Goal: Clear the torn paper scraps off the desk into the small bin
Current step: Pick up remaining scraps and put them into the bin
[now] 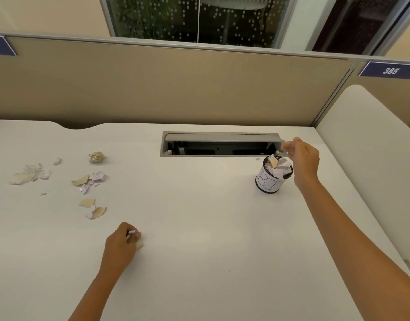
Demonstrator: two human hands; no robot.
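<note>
The torn scraps of tan and white paper (89, 181) lie scattered on the far left of the white counter (199, 228), in loose groups: a pale heap at the far-left edge, a crumpled tan ball (97, 156) farthest back, a mixed cluster in the middle, and two tan pieces with a white bit nearest the person. The small white cylindrical bin with black handwritten letters (270, 180) stands on the far right, well apart from them, already stuffed with scraps that stick up above its rim.

The left hand (120, 245) rests on the near-centre counter, its fingers (133, 233) curled and pinching a small pale scrap (139, 243). The right hand (303, 158) hovers just beside and above the bin's right rim, fingers loosely bent and apart; whether a sliver is still between the tips is too blurred to tell.

The step in hand looks like dropping into the bin while the left gathers more. To do it well, the drop should be made directly over the opening and low, since the bin is nearly full and light paper could slide off the heap; pressing the contents down may be needed first.

Just beyond the bin lies the open grey cable tray (220, 144) set into the counter, so stray scraps could fall in. The counter between scraps and bin offers open room for carrying or sweeping across.
</note>
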